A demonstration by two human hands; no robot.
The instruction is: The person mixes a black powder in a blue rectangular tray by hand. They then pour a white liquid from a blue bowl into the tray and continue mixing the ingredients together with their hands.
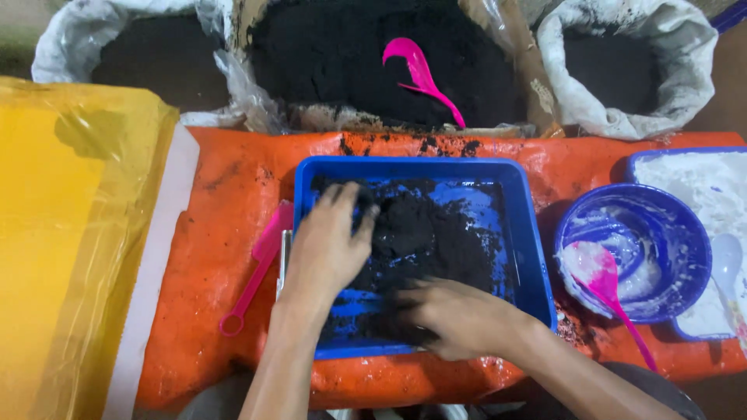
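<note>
Both hands in blue tray [537, 257], mid worktop [233, 194], orange-covered. Dark soil [436, 233] heaped in tray's centre. Left hand [327, 245] flat on soil at tray's left side, fingers spread, gripping nothing visible. Right hand [455, 315] at tray's near edge, fingers curled into soil; can't tell how much it holds. Pink scoop [253, 272] just left of tray. Blue bowl [685, 233] with white paste and pink spoon [603, 284] toward right edge. Soil sacks along far edge.
</note>
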